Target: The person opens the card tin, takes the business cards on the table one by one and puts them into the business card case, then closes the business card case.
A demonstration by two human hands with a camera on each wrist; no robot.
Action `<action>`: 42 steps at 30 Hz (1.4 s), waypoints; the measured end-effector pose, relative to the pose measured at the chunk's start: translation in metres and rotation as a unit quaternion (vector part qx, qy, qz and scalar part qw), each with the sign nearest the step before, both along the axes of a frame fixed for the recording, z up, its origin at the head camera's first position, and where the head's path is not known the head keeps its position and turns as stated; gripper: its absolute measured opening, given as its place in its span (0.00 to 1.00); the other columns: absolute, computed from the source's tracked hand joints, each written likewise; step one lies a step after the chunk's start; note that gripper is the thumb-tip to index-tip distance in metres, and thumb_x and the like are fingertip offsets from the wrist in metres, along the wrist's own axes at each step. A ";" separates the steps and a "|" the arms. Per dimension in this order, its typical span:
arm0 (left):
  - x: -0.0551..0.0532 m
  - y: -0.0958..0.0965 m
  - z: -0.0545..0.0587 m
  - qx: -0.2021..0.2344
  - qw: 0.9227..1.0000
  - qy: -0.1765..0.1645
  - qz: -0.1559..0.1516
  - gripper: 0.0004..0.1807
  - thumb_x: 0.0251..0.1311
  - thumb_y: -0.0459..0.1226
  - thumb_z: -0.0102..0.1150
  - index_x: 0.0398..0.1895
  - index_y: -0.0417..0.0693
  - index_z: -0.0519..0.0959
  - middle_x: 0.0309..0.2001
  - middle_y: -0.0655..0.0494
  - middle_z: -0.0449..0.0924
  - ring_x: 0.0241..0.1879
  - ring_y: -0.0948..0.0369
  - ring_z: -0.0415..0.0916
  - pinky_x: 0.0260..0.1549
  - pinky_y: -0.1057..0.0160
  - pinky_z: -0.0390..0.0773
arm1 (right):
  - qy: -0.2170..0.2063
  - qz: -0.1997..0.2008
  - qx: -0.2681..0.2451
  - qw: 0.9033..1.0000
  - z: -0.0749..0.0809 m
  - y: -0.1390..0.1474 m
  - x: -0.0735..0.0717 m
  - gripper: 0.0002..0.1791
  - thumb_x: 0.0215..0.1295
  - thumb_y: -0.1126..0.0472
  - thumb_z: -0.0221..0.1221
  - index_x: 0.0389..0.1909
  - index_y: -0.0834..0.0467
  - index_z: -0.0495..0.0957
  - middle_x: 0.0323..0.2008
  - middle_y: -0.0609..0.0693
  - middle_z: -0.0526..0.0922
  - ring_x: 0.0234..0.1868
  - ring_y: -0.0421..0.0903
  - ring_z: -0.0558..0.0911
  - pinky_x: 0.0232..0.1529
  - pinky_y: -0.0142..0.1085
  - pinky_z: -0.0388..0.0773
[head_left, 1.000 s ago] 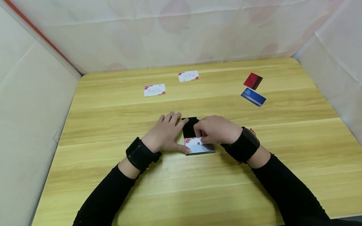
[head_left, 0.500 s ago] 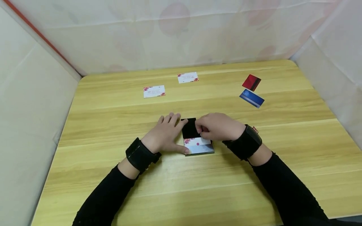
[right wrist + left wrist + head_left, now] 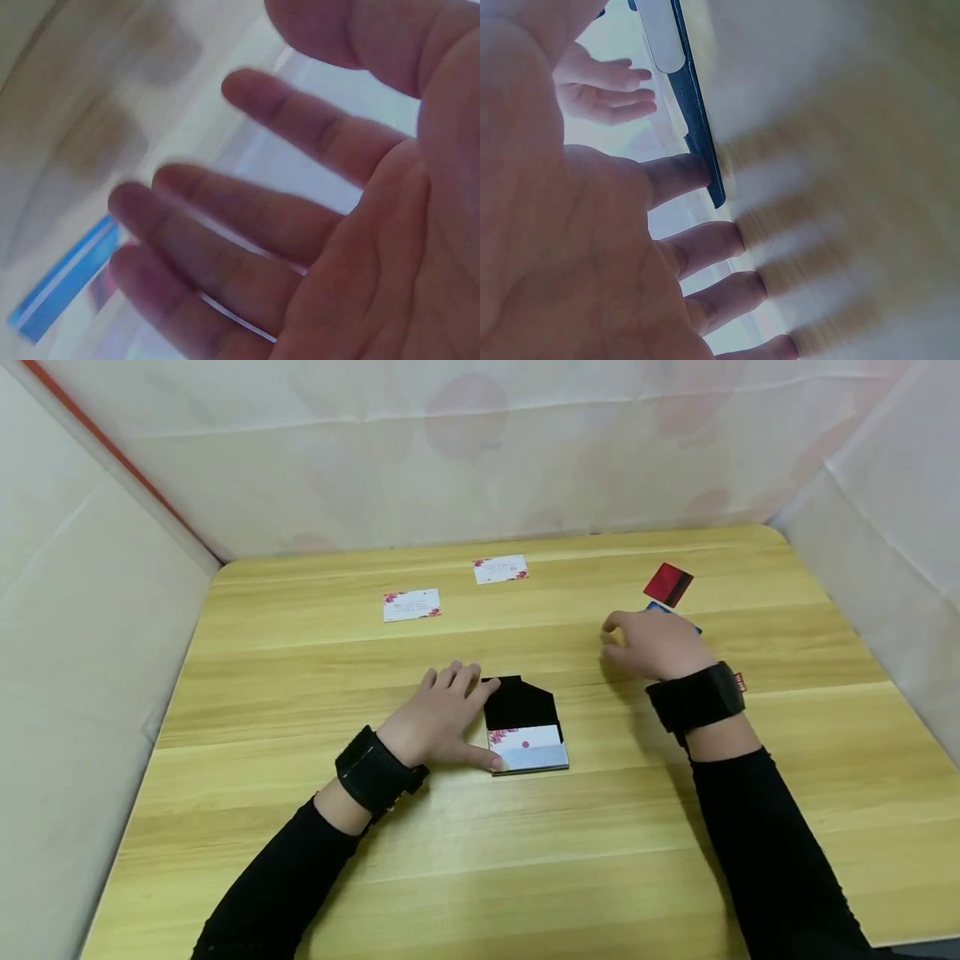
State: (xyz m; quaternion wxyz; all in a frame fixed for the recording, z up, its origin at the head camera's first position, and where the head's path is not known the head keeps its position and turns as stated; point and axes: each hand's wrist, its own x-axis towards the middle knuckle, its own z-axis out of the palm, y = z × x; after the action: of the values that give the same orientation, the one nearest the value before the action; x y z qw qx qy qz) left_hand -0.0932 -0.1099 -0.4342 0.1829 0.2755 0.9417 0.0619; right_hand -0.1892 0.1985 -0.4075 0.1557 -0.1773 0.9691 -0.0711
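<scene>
A black card holder (image 3: 519,703) lies with its flap up on the table, a white card with pink flowers (image 3: 536,737) tucked in its pocket. My left hand (image 3: 442,714) rests at its left side, thumb on the lower left corner and index finger on the flap's upper left corner. In the left wrist view the holder (image 3: 697,139) shows edge-on beside spread fingers. My right hand (image 3: 656,643) is over the table to the right, holding nothing, and covers most of a blue card (image 3: 655,607). The right wrist view shows its loose fingers near that blue card (image 3: 64,281).
A red card (image 3: 667,583) with a dark stripe lies just behind the blue one. Two white flowered cards, a nearer one (image 3: 412,605) and a farther one (image 3: 500,569), lie toward the back of the wooden table (image 3: 300,652). Pale cloth walls (image 3: 465,460) enclose it.
My right hand has let go of the flowered card at the holder and moved right and away, over the blue card. The left hand has stayed in place.
</scene>
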 end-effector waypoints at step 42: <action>0.000 -0.003 0.002 0.004 1.000 0.007 -0.002 0.64 0.45 0.76 0.58 0.80 0.53 0.52 0.77 0.41 0.49 0.76 0.41 0.45 0.71 0.36 0.51 | 0.043 0.078 -0.040 0.995 -0.009 -0.036 0.011 0.21 0.64 0.47 0.65 0.54 0.53 0.81 0.47 0.57 0.81 0.41 0.53 0.80 0.41 0.50 0.81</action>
State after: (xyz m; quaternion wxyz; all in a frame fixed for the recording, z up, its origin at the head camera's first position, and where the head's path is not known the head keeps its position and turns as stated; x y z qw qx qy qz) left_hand -0.0934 -0.1132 -0.4323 0.1750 0.2788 0.9421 0.0636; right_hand -0.1781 0.1624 -0.4163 0.1121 -0.2614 0.9545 -0.0893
